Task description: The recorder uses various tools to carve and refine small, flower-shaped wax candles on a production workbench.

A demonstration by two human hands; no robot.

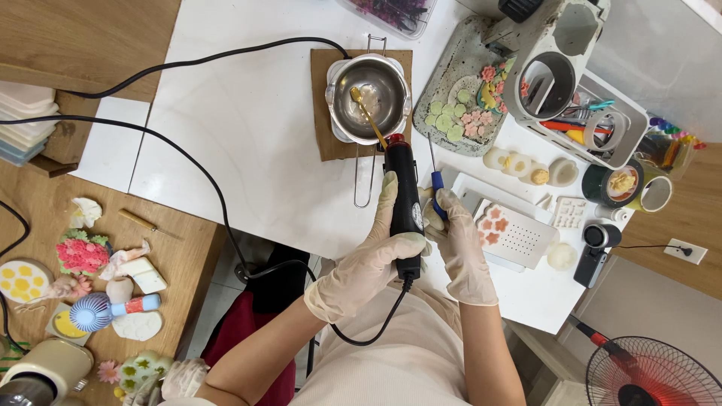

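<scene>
— What is hard to make out here?

— The nozzle of the black heat tool (404, 203) at centre frame; its red tip sits against the rim of the steel pot (368, 98), so I can't tell whether it touches. The bin of dark bits at the top edge is cut off, and so is the fan (650, 372) at lower right.

— And the hands?

— Two, both gloved. The left hand (368, 259) has its fingers wrapped around the heat tool's body. The right hand (457, 240) pinches a thin blue-handled tool (435, 177) between thumb and fingers, just beside the heat tool.

— Counts?

— One pot holding one gold spoon (366, 113), on one cardboard mat (323, 113). One white perforated tray (519, 237) at centre right carries four pink flowers, partly hidden by the right hand.
</scene>
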